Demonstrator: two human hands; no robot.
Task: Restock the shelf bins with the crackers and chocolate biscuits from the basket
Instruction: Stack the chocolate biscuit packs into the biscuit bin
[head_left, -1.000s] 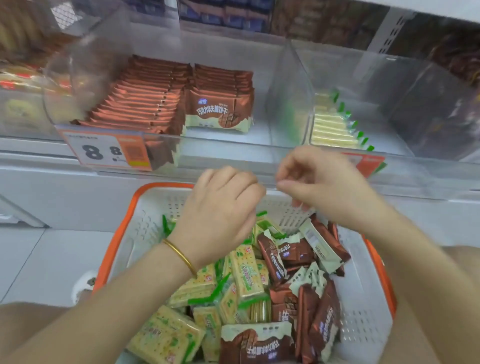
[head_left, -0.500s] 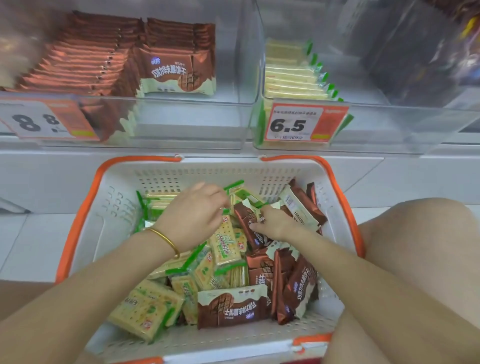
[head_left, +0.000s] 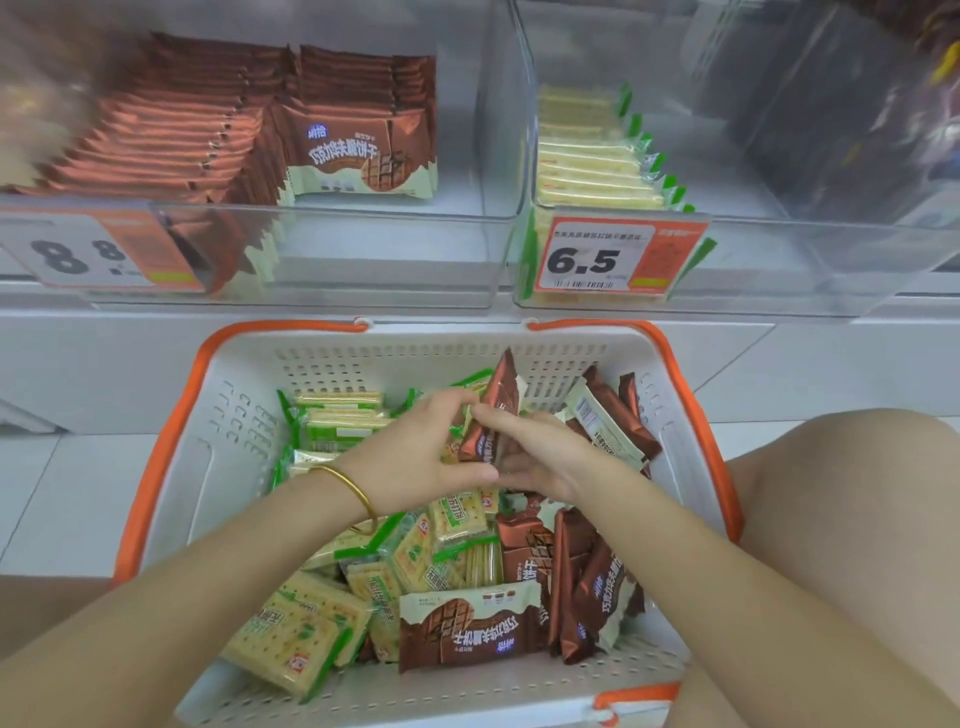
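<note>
A white basket (head_left: 244, 415) with orange handles holds green-and-yellow cracker packs (head_left: 291, 629) on its left and brown chocolate biscuit packs (head_left: 467, 629) on its right. Both hands meet over the basket's middle. My left hand (head_left: 415, 447) and my right hand (head_left: 540, 457) together grip an upright chocolate biscuit pack (head_left: 493, 410). Above, a clear left bin (head_left: 389, 249) holds rows of chocolate biscuit packs. The clear bin (head_left: 769, 270) to its right holds a row of cracker packs (head_left: 592, 166).
Price tags reading 8.8 (head_left: 88, 254) and 6.5 (head_left: 608, 257) hang on the bin fronts. A white shelf ledge (head_left: 104, 364) runs below the bins. My bare knee (head_left: 852, 519) presses against the basket's right side. A further clear bin (head_left: 857, 130) stands at the far right.
The view tipped down from the shelf to the basket. My right hand came down from the bin front into the basket, and both hands closed on a chocolate biscuit pack and raised it upright.
</note>
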